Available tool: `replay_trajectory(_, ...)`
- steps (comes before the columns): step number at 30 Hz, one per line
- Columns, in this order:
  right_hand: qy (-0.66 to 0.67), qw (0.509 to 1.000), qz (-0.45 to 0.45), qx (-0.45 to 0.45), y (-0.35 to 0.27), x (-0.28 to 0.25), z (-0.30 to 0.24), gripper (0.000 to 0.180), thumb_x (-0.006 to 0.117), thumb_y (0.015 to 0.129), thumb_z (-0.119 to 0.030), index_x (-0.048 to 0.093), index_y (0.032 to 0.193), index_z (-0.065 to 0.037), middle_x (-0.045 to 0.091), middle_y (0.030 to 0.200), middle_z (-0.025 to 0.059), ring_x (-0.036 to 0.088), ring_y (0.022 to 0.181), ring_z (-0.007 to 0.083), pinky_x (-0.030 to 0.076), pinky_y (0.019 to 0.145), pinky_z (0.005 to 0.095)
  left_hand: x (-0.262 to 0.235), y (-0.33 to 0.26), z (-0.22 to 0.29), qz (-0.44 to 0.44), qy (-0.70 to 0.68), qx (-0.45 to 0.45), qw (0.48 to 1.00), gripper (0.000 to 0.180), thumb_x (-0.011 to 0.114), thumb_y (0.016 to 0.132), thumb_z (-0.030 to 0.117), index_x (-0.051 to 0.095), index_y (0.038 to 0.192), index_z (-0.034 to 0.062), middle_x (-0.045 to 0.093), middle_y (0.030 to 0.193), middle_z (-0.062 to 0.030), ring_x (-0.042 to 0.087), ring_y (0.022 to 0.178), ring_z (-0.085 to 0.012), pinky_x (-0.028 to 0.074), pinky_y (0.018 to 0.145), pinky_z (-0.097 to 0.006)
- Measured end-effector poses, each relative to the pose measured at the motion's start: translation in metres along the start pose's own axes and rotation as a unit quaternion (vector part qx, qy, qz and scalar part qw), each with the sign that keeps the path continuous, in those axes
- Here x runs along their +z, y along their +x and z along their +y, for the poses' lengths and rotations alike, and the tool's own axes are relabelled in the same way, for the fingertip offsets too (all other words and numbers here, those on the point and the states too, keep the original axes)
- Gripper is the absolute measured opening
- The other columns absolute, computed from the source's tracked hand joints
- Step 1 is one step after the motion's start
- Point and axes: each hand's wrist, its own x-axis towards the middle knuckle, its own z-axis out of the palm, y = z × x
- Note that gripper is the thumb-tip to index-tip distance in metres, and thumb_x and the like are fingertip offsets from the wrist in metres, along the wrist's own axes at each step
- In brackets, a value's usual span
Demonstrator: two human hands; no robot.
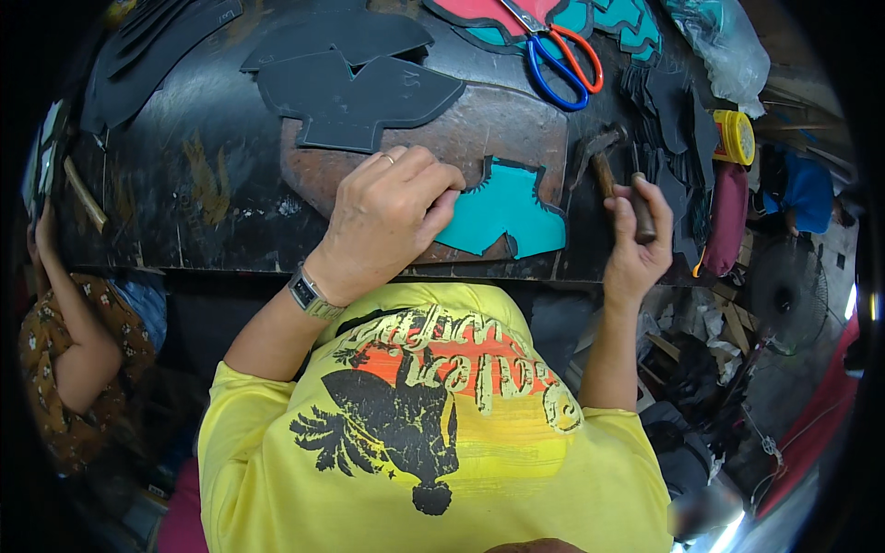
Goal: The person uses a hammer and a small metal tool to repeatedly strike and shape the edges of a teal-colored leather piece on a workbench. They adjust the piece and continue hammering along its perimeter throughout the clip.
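Note:
My left hand [392, 207] is closed, its thumb and fingertips at the left edge of a teal cut piece [512, 217] with dark edging and small notches along its curve. The piece lies on a worn brown board [442, 129] at the table's front. To the right, my right hand [643, 235] is closed around a short wooden-handled tool [644, 217] with a thin metal shaft pointing away from me; its tip is hard to make out. A hammer [602, 168] lies just beside those fingers, its handle toward me.
Dark cut pieces [359, 97] lie beyond my left hand, with more stacked at far left and right. Scissors [558, 60] with blue and red handles rest at the back beside teal and pink pieces. A yellow tub [734, 138] stands right. Another person's arm [78, 323] is at left.

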Motion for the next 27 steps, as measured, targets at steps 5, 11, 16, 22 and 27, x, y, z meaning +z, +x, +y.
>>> replay_trajectory(5, -0.407, 0.894, -0.039, -0.181, 0.004, 0.000, 0.031, 0.044, 0.080, 0.086, 0.000, 0.069, 0.128, -0.008, 0.070, 0.119, 0.0175, 0.067, 0.105, 0.0379, 0.054, 0.093, 0.0440, 0.003, 0.000, 0.002, 0.002, -0.004, -0.003, 1.000, 0.009, 0.076, 0.086, 0.008, 0.071, 0.094, 0.0078, 0.064, 0.088, -0.0066, 0.066, 0.085, -0.0265, 0.053, 0.079, -0.039)
replay_trajectory(11, -0.244, 0.968, -0.041, -0.043, 0.021, -0.001, -0.002, 0.040, 0.075, 0.095, 0.000, 0.064, 0.134, -0.004, 0.071, 0.108, 0.0092, 0.068, 0.089, 0.0217, 0.055, 0.083, 0.0359, 0.005, -0.001, 0.000, 0.015, -0.015, -0.006, 1.000, 0.010, 0.077, 0.086, 0.008, 0.071, 0.094, 0.0078, 0.066, 0.088, -0.0064, 0.067, 0.085, -0.0268, 0.054, 0.078, -0.039)
replay_trajectory(16, -0.109, 0.980, -0.096, -0.133, -0.005, 0.026, -0.054, 0.045, 0.078, 0.094, -0.001, 0.064, 0.137, -0.002, 0.075, 0.124, 0.0128, 0.076, 0.098, 0.0239, 0.059, 0.086, 0.0362, 0.004, 0.000, 0.001, 0.017, -0.020, -0.003, 1.000, 0.009, 0.076, 0.086, 0.008, 0.071, 0.093, 0.0078, 0.064, 0.087, -0.0069, 0.067, 0.083, -0.0274, 0.054, 0.078, -0.039)
replay_trajectory(22, -0.179, 0.954, -0.170, -0.173, -0.013, 0.041, -0.068, 0.049, 0.081, 0.088, 0.004, 0.065, 0.134, -0.001, 0.075, 0.123, 0.0200, 0.077, 0.106, 0.0340, 0.059, 0.088, 0.0362, 0.003, 0.001, 0.001, 0.006, -0.002, -0.004, 1.000, 0.010, 0.076, 0.085, 0.008, 0.070, 0.093, 0.0081, 0.064, 0.087, -0.0068, 0.066, 0.084, -0.0281, 0.054, 0.077, -0.039)
replay_trajectory(27, -0.232, 0.926, -0.247, -0.167, -0.025, 0.049, -0.068, 0.047, 0.081, 0.090, 0.001, 0.062, 0.133, 0.004, 0.075, 0.122, 0.0190, 0.077, 0.107, 0.0324, 0.060, 0.088, 0.0369, 0.001, 0.000, 0.001, 0.017, -0.017, -0.007, 1.000, 0.011, 0.078, 0.085, 0.007, 0.071, 0.094, 0.0081, 0.066, 0.087, -0.0072, 0.067, 0.084, -0.0285, 0.054, 0.075, -0.039)
